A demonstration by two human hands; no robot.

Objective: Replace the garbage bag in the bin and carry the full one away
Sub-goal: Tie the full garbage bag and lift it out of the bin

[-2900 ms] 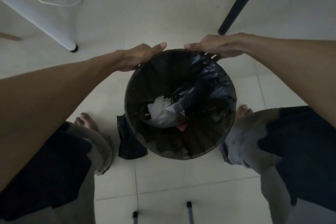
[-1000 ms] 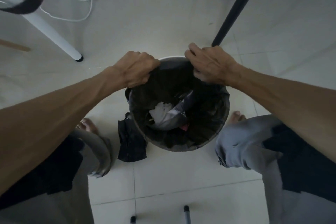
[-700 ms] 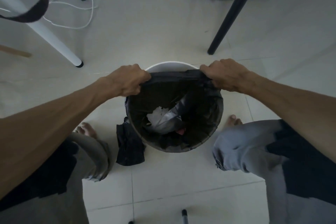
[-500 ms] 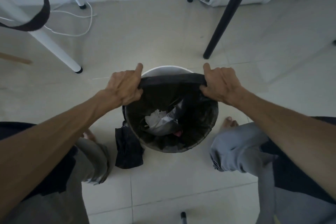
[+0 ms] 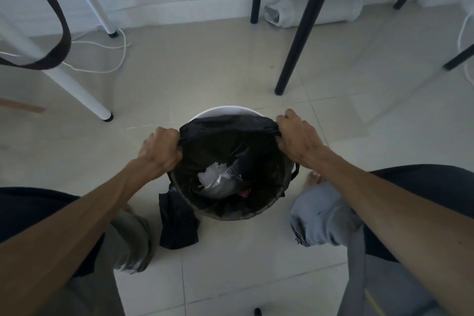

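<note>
On the tiled floor between the person's two bare feet stands one round bin, its pale far rim showing above a black garbage bag that lines it. The bag is thin, dark and slightly glossy, and its far edge is pulled off the rim and stretched into a taut band between the two hands. Its near edge is folded over the bin's near rim. Down inside lies crumpled white paper, a silvery wrapper and a small pink scrap.

The left hand is closed into a fist, pinching the bag's edge at the left side of the bin. The right hand is likewise closed tight on the bag's edge at the right side, with the film bunched under its fingers.

One more piece of black plastic, folded and flat, lies on the floor, touching the bin's near left side, just beside the left knee.

Beyond the bin there are two white legs of furniture on the left and five dark legs on the right. One white cord loops across the floor on the left, and one dark strap hangs there. One pale rolled bundle lies against the wall.
</note>
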